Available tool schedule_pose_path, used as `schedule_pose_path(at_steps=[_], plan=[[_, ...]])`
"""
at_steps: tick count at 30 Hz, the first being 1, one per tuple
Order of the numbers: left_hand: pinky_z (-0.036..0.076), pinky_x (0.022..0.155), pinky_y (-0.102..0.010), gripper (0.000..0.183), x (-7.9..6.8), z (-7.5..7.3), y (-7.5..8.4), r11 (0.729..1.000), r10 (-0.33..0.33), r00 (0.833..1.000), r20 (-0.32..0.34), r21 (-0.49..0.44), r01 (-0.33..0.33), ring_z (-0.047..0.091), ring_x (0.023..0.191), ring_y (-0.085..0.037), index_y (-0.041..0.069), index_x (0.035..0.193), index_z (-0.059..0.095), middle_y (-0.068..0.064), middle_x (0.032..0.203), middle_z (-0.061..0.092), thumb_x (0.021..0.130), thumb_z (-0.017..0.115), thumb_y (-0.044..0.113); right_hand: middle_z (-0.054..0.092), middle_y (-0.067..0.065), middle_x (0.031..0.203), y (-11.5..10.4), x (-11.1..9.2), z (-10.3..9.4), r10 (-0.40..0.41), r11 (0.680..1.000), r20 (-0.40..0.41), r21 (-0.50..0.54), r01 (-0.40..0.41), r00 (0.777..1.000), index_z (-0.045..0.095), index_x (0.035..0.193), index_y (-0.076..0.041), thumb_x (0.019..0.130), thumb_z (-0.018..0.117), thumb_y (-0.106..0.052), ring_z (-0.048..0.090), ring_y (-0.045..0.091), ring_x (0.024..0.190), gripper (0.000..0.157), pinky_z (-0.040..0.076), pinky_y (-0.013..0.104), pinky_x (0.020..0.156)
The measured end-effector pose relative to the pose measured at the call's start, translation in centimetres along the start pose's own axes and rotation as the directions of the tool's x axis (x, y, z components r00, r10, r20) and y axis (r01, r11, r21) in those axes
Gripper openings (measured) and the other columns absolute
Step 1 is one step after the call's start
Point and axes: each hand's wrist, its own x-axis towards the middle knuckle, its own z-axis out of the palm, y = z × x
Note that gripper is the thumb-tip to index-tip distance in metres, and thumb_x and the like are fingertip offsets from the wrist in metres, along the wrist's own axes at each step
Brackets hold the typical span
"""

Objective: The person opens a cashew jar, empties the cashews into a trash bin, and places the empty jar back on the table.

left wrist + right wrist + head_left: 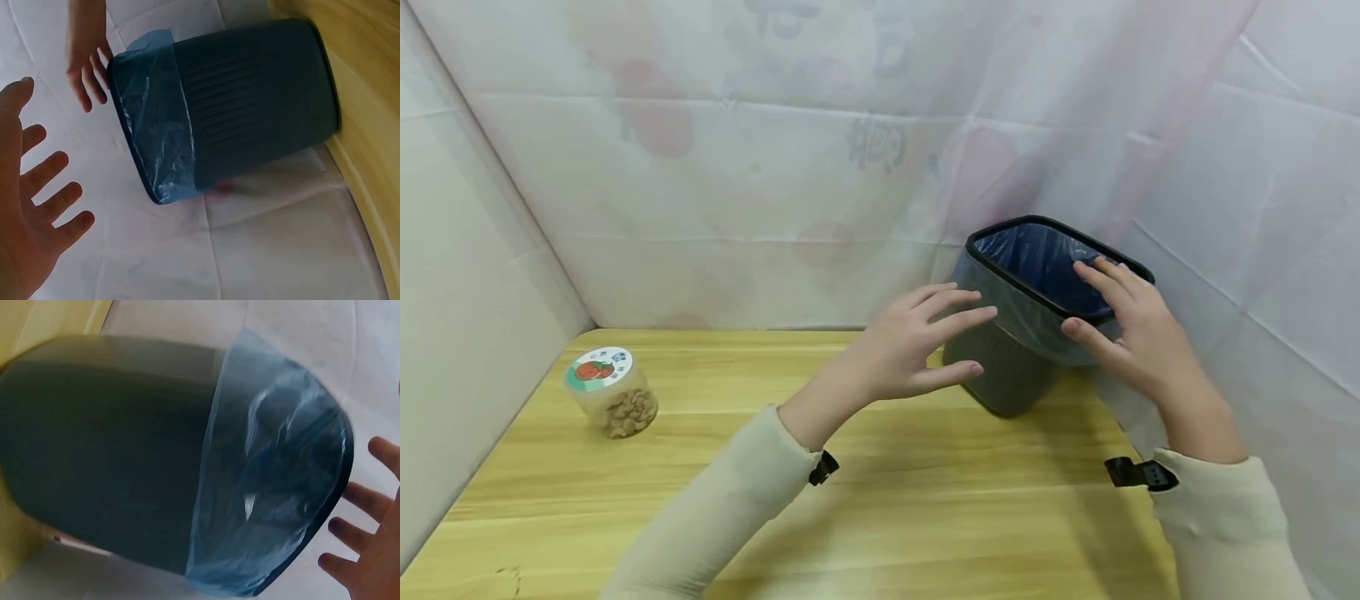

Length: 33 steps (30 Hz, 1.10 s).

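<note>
A dark grey trash can stands at the back right of the wooden table. Its blue plastic liner is folded over the black rim and hangs down the outside. My left hand hovers at the can's left front, fingers spread and holding nothing. In the left wrist view that left hand is clearly apart from the can. Over the right side of the rim is my right hand, its fingers extended and empty. Whether the right fingertips touch the rim, I cannot tell.
A clear jar with a white and green lid stands at the table's left, partly filled with light brown nuts or similar pieces. Printed white cloth hangs behind the table, and white cloth panels rise at both sides.
</note>
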Motion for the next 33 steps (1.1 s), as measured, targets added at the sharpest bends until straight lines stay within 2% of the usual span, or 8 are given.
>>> schedule_pose_path(at_steps=[10,17,23,29,33], plan=[[0.026,0.120,-0.031,0.057,2.1,3.1,1.3,1.000,0.015,0.999,0.029,0.007,-0.015,0.046,0.136,-0.024,0.021,0.145,0.054,-0.005,0.143,0.055,0.097,0.060,0.051,0.031,0.015,0.161,4.0,-0.6,-0.5,0.022,0.995,-0.031,0.098,-0.019,0.999,0.042,0.153,-0.024,0.102,0.056,-0.029,0.023,0.048,0.146,0.054,0.010,0.070,0.115],[0.027,0.119,-0.033,0.060,4.3,5.0,2.3,0.997,0.047,0.996,0.079,0.055,-0.052,0.045,0.139,-0.025,0.024,0.150,0.047,-0.004,0.150,0.050,0.099,0.055,0.053,0.026,0.015,0.163,6.2,-0.4,-1.3,0.119,0.990,0.053,0.070,-0.123,0.991,0.037,0.156,-0.025,0.098,0.062,-0.030,0.019,0.051,0.146,0.063,0.010,0.076,0.110],[0.023,0.121,-0.040,0.061,5.5,6.1,3.1,0.994,0.008,0.985,0.173,0.102,-0.026,0.033,0.147,-0.027,0.029,0.154,0.040,-0.003,0.157,0.040,0.100,0.050,0.056,0.023,0.015,0.164,7.8,-0.1,-1.3,0.150,0.984,0.116,0.076,-0.159,0.982,0.038,0.155,-0.024,0.100,0.058,-0.031,0.016,0.051,0.147,0.058,0.010,0.078,0.108],[0.018,0.122,-0.048,0.064,7.2,7.4,3.7,0.987,-0.044,0.966,0.253,0.163,0.002,0.023,0.151,-0.027,0.034,0.156,0.033,0.002,0.162,0.032,0.100,0.043,0.062,0.021,0.011,0.165,9.0,0.0,-1.4,0.161,0.978,0.127,0.110,-0.175,0.979,0.043,0.153,-0.025,0.102,0.055,-0.029,0.013,0.050,0.148,0.053,0.009,0.079,0.107],[0.014,0.123,-0.051,0.065,7.9,8.1,3.8,0.983,-0.082,0.952,0.295,0.183,0.028,0.021,0.152,-0.025,0.037,0.158,0.026,0.005,0.162,0.030,0.100,0.038,0.064,0.023,0.012,0.164,9.5,0.1,-1.3,0.169,0.975,0.132,0.123,-0.185,0.977,0.044,0.152,-0.023,0.103,0.051,-0.029,0.015,0.049,0.148,0.050,0.009,0.078,0.108]])
